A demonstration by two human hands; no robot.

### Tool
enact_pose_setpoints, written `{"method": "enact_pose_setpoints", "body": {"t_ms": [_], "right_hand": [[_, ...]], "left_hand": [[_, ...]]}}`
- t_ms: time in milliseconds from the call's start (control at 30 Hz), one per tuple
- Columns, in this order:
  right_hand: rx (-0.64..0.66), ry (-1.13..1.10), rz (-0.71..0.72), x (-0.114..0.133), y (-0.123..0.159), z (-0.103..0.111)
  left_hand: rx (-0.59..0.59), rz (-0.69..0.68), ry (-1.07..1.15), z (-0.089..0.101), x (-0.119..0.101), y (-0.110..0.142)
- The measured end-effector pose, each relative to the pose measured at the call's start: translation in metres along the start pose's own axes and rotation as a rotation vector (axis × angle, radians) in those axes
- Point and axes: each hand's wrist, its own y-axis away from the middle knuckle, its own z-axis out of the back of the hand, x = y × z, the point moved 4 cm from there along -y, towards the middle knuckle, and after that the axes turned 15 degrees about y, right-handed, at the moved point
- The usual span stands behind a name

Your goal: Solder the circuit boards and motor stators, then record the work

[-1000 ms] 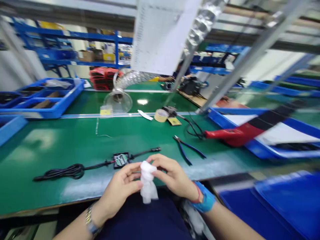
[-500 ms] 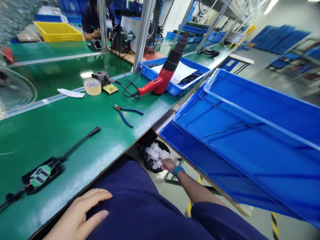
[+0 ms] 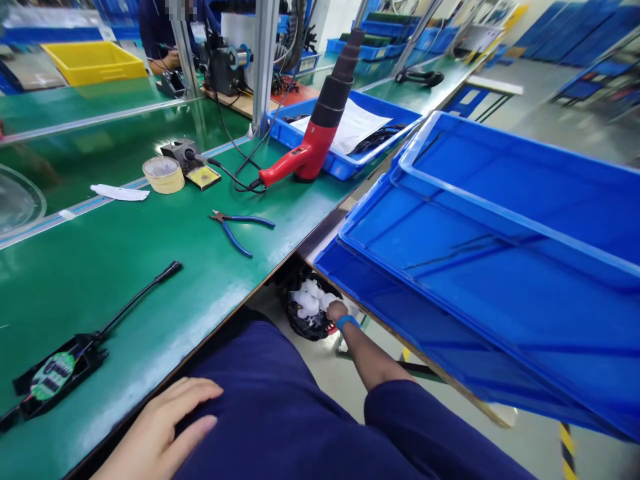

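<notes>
My left hand (image 3: 170, 420) lies open on my dark blue clothing, its fingers spread a little and holding nothing. Below the table edge, my right hand (image 3: 337, 311) reaches down to a waste bin (image 3: 305, 328) lined with a black bag. Crumpled white paper (image 3: 309, 298) fills the bin, right beside that hand's fingers. Those fingers look curled, and what they grip is hidden. On the green table lies an open black housing (image 3: 90, 353) with a green circuit board (image 3: 53, 375) and a cable. Blue-handled cutters (image 3: 235, 230) lie with their handles apart.
A red heat gun (image 3: 315, 143) stands nozzle-up beside a blue tray (image 3: 345, 167) of dark parts. Near it are a tape roll (image 3: 164, 175) and a soldering iron stand (image 3: 185, 157). Large stacked blue trays (image 3: 500, 280) flank my right arm. Across the bench a person (image 3: 160, 40) works.
My right hand has shifted at the bin, and its fingers, stretched out before, now look curled. The view has turned slightly, moving the table things left. My left hand stays put.
</notes>
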Motion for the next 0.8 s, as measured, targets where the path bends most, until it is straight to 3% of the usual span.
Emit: {"method": "enact_pose_setpoints", "body": {"t_ms": [133,233,300,367,433,533,667,733,800], "right_hand": [[0.203,-0.124,0.323,0.068,0.040,0.016],[0.310,-0.206,0.693,0.154,0.087,0.027],[0.170,-0.225,1.291,0.226,0.127,0.035],[-0.003,-0.111,1.585,0.283,0.156,0.033],[-0.024,0.136,1.747,0.325,0.179,0.024],[-0.166,0.360,1.830,0.351,0.212,0.028],[-0.644,0.511,1.803,0.355,0.242,0.047],[-0.797,0.480,1.789,0.360,0.248,0.048],[-0.830,0.382,1.770,0.367,0.246,0.044]], "left_hand": [[0.027,-0.062,0.000,-0.004,-0.001,-0.003],[0.088,-0.072,-0.004,-0.018,-0.005,-0.021],[0.053,0.018,-0.057,-0.030,-0.007,-0.042],[-0.073,0.134,-0.139,-0.035,-0.008,-0.063],[-0.190,0.204,-0.204,-0.032,-0.008,-0.075],[-0.283,0.221,-0.259,-0.015,-0.003,-0.068],[-0.352,0.193,-0.302,0.013,0.009,-0.034],[-0.309,0.130,-0.317,0.024,0.013,-0.026],[-0.135,0.017,-0.338,0.036,0.015,-0.026]]}}
